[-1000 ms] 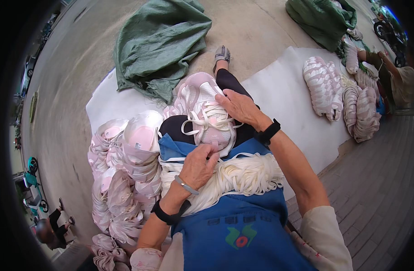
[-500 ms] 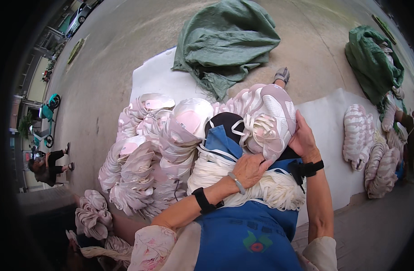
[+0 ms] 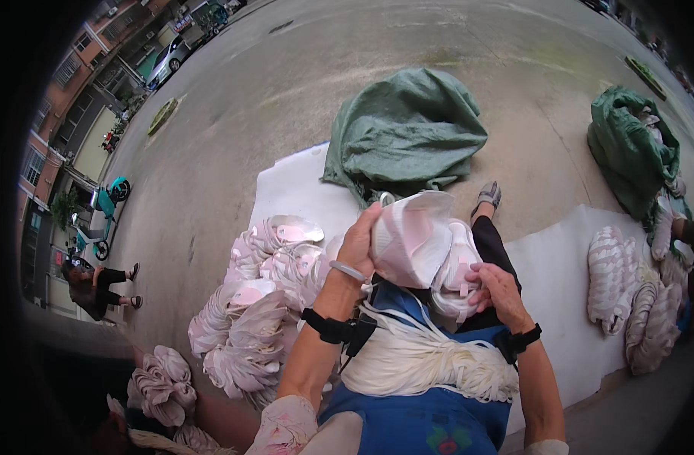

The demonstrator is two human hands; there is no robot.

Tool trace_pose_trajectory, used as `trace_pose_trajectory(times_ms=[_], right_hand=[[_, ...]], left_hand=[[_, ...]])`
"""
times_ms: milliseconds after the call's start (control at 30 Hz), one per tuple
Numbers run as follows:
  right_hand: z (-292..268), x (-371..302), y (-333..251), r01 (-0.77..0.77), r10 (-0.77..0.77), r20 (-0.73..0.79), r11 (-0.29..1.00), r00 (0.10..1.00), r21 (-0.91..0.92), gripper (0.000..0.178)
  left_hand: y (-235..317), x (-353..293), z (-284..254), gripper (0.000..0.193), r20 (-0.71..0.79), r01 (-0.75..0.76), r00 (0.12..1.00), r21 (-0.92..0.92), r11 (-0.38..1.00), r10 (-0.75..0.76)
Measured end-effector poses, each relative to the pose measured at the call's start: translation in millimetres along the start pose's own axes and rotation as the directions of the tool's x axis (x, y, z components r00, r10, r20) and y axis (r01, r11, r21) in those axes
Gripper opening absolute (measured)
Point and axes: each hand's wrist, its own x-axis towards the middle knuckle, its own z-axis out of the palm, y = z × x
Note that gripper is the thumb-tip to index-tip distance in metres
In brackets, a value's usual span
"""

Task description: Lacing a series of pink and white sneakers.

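My left hand [image 3: 360, 244] is raised and grips the edge of a white-and-pink shoe upper [image 3: 413, 236], turned so its pale pink inside shows. Just right of it, a second shoe upper [image 3: 454, 282] lies over my lap, with my right hand [image 3: 500, 292] closed at its side, fingers bent against its pink part. A thick bundle of white shoelaces [image 3: 426, 356] rests across the blue apron [image 3: 415, 421], some strands running up toward the uppers. Beside my left forearm are heaps of stacked shoe uppers [image 3: 241, 334].
A green woven sack [image 3: 407, 129] sits ahead on a white sheet [image 3: 290, 186]. Another green sack [image 3: 633, 148] and bundled uppers [image 3: 612, 277] are at the right. A person [image 3: 97, 288] sits far left near a teal scooter [image 3: 97, 220]. My shoe [image 3: 488, 195] shows ahead.
My left hand has moved from the laced upper's toe up and left, now holding an opened upper. My right hand has dropped lower. The view has tilted up, showing more street.
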Motion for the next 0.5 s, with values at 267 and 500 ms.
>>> trace_pose_trajectory(times_ms=[267,500], right_hand=[[8.8,-9.2,4.1,-0.003,0.004,0.029,1.000,1.000,-0.029,0.033],[-1.5,-13.5,15.2,0.047,-0.057,-0.060,0.985,0.997,-0.168,0.032]], left_hand=[[-3.6,-4.5,-206.8,0.059,-0.574,-0.171,0.807,-0.004,0.985,0.138],[-88.8,-137.2,-188.3,0.069,-0.472,-0.318,0.796,0.208,0.925,0.380]])
